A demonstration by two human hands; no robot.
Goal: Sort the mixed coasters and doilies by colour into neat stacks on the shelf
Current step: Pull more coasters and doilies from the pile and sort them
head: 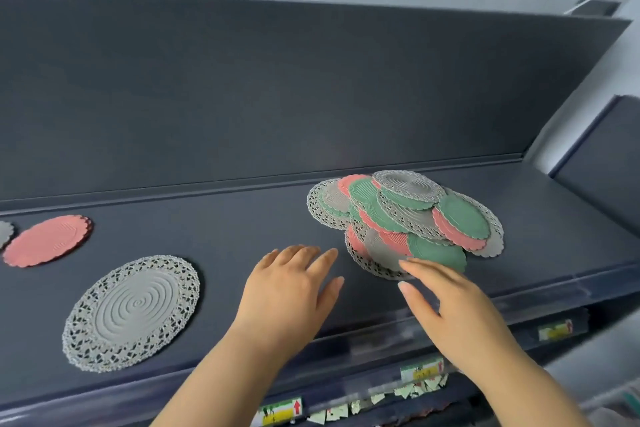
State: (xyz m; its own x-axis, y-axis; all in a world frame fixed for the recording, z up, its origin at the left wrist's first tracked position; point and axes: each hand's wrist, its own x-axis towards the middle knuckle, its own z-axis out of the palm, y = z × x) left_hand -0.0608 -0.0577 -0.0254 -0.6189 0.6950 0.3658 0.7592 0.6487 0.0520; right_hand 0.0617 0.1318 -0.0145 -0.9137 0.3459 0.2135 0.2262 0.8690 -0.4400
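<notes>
Lying at the far left edge of the dark shelf is a grey piece, cut off by the frame, so its kind cannot be told. Just beside it sits a pink coaster with a scalloped edge, and it seems to have another one under it. Nearer to the front edge, and apart from the pink one, a large grey doily with a lace border lies flat and alone.

The left hand is over the bare shelf in the middle, palm down, fingers spread wide and holding nothing. The right hand is beside it, also open and empty, with its fingertips at the near edge of the mixed pile; whether they touch it I cannot tell.

The mixed pile lies right of the middle, near the back wall of the shelf. Green, pink and grey coasters overlap there without order on top of lace doilies, hiding a big part of each other.

Along the front rail of the shelf are yellow-green labels and some torn paper scraps.
</notes>
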